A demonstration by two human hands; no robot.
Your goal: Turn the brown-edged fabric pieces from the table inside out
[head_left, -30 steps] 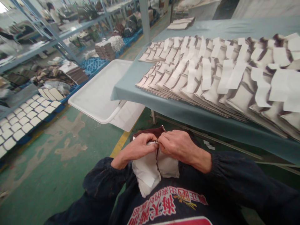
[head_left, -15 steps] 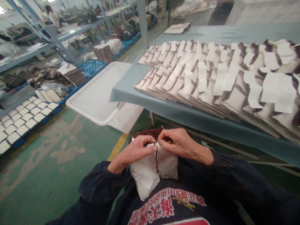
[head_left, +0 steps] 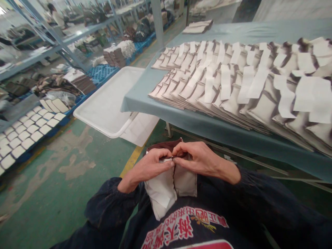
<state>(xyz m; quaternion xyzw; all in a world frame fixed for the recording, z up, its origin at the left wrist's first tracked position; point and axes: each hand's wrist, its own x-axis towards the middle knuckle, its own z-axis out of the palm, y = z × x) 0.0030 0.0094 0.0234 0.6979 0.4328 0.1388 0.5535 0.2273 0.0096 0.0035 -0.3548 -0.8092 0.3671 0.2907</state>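
Observation:
In front of my apron hangs a sewn fabric piece (head_left: 185, 183), off-white with a dark central seam and a brown upper edge. My left hand (head_left: 153, 164) pinches its top between thumb and fingers, just left of the seam. Close against it, my right hand (head_left: 199, 159) pinches the same spot from the right, fingertips nearly touching the left ones. Whatever small detail lies between the fingertips is too small to make out. A white paper or cloth slip (head_left: 162, 200) lies on the lower left of the piece.
Ahead to the right stands a table with a blue-green cover (head_left: 140, 100), bearing rows of stacked off-white fabric pieces (head_left: 189, 91) with white slips. A white plastic tub (head_left: 103, 107) is beside it. Pallets with cream pads (head_left: 31, 128) line the left floor. A person (head_left: 55, 15) is far behind.
My right hand's fingertips have shifted slightly left, closer to the left thumb at the seam. The fabric piece stays in almost the same place. The view has tilted a little.

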